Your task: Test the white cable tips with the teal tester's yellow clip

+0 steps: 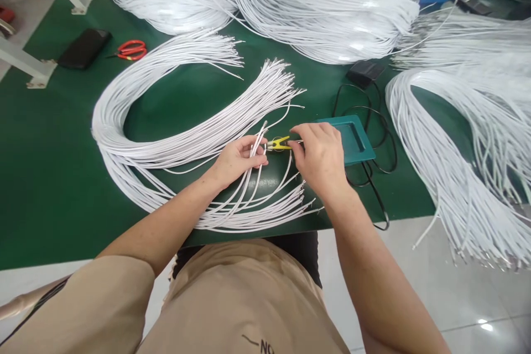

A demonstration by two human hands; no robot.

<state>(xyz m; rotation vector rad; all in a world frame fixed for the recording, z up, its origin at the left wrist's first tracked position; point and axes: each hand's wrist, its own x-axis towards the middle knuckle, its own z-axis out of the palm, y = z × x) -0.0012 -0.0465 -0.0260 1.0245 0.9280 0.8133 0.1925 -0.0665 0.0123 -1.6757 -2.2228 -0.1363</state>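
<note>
In the head view, my left hand is closed around a few white cables, their ends sticking up past my fingers. My right hand pinches the right end of a small yellow crocodile clip. The clip's metal jaws point left, close to the cable ends at my left fingertips; whether they grip a cable I cannot tell. Those cables belong to a looped bundle whose lower strands lie fanned out near the table edge. Behind my right hand sits a flat teal box with a recessed top.
Large white cable bundles lie across the back of the green table. Another bundle hangs over the front edge at right. Red-handled scissors and a black case lie left. A black cord loops beside the box.
</note>
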